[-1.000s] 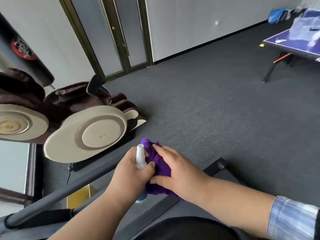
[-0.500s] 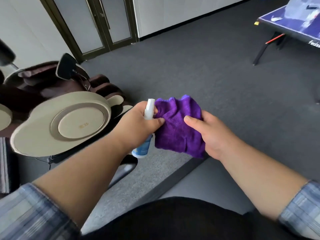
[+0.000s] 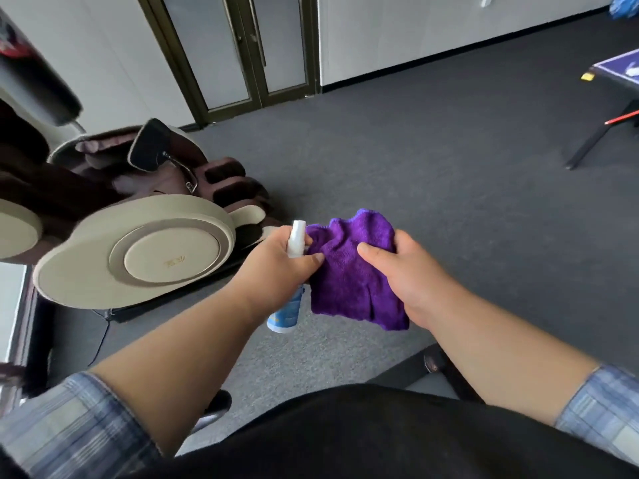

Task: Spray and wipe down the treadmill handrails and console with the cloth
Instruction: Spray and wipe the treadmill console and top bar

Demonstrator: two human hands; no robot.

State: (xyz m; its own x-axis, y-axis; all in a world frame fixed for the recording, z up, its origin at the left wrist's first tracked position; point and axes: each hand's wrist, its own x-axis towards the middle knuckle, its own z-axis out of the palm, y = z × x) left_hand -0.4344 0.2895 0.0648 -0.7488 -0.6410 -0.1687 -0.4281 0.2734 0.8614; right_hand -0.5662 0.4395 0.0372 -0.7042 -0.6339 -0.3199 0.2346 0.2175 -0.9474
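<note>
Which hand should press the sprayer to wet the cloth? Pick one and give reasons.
Left. The left hand already grips the spray bottle upright beside the purple cloth; the right hand is occupied holding that cloth.

A dark grey carpeted floor (image 3: 432,160) carries a beige and brown massage chair (image 3: 138,250) at the left and a blue-topped table's (image 3: 619,69) black legs at the far right.

A person's left hand (image 3: 276,262) grips a spray bottle (image 3: 292,278), touching the cloth (image 3: 352,278) held by the right hand (image 3: 411,274). A massage chair (image 3: 131,250) lies left; probably a table (image 3: 619,69) far right.
</note>
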